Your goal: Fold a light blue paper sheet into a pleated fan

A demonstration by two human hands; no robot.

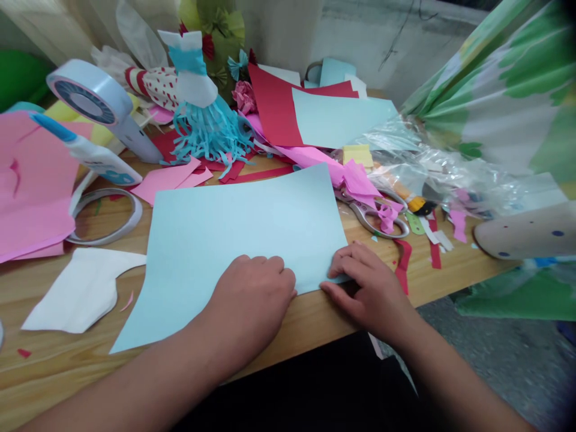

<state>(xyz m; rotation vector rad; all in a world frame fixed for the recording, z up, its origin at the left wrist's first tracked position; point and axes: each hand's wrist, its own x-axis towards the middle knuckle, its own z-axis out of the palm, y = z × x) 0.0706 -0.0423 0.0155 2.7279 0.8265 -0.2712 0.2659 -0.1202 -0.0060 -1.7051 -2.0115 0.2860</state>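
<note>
A large light blue sheet of paper (243, 222) lies on the wooden table in front of me, its left side curving toward the near edge. My left hand (258, 288) is curled closed over the sheet's near edge, with the fingertips hidden underneath the knuckles. At the near right corner, my right hand (360, 282) holds the paper between bent fingers and thumb. Just beyond that corner lie scissors (378, 222) with pink paper scraps over them. To the left of the sheet is a white paper cutout (76, 291).
A tape roll (108, 216), a glue bottle (96, 159) and a handheld fan (103, 108) occupy the left. Behind the sheet stands a paper dress figure with a blue fringe (207, 126). Red card (274, 108) and crumpled clear plastic (450, 174) fill the back right, near a white cylinder (526, 231).
</note>
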